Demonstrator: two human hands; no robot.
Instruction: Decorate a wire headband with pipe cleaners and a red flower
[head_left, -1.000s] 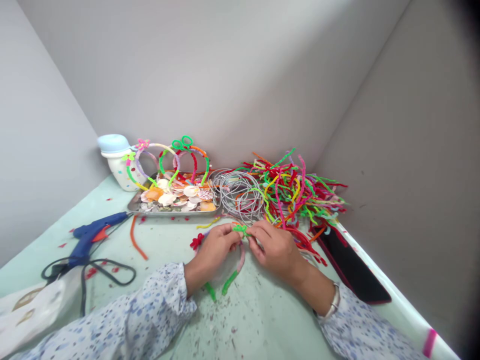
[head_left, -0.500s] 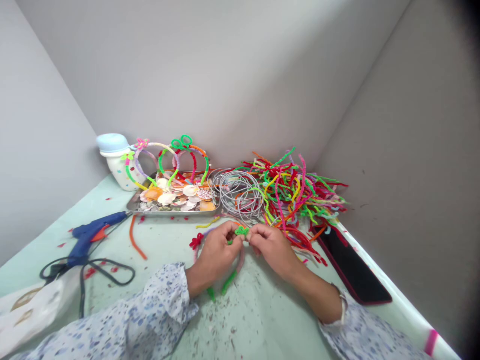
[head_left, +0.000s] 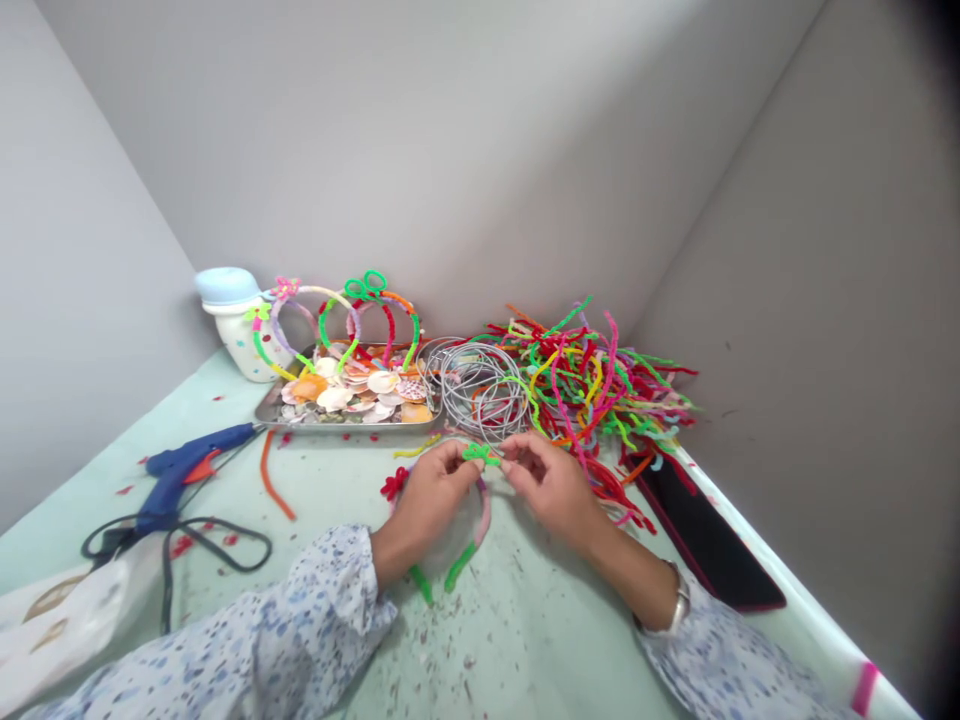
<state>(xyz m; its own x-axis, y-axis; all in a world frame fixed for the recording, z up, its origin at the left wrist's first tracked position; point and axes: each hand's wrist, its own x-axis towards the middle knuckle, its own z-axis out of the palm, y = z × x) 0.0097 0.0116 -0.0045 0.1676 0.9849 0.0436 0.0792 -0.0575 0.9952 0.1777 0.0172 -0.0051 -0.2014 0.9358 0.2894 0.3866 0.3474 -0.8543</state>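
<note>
My left hand [head_left: 433, 497] pinches a small green pipe-cleaner flower [head_left: 475, 453] between thumb and fingertips. At the flower's right end, my right hand [head_left: 551, 490] has its thumb and fingertips closed on the short green tail. Under and behind my left hand lies a headband [head_left: 484, 515] wrapped in pink, purple and green pipe cleaner, its green ends toward me. A red pipe-cleaner flower [head_left: 394, 484] shows on its left side. Part of the headband is hidden by my left hand.
Behind my hands lie coiled silver wire [head_left: 484, 385] and heaped coloured pipe cleaners [head_left: 600, 380]. A metal tray [head_left: 352, 428] holds shells and finished headbands [head_left: 315, 292]. Left are a blue glue gun [head_left: 169, 480] and a white jar [head_left: 244, 335]; right, a dark flat panel [head_left: 712, 540].
My right hand has shifted slightly right and its fingers have loosened. More of the green flower now shows between my hands. The headband stays on the table.
</note>
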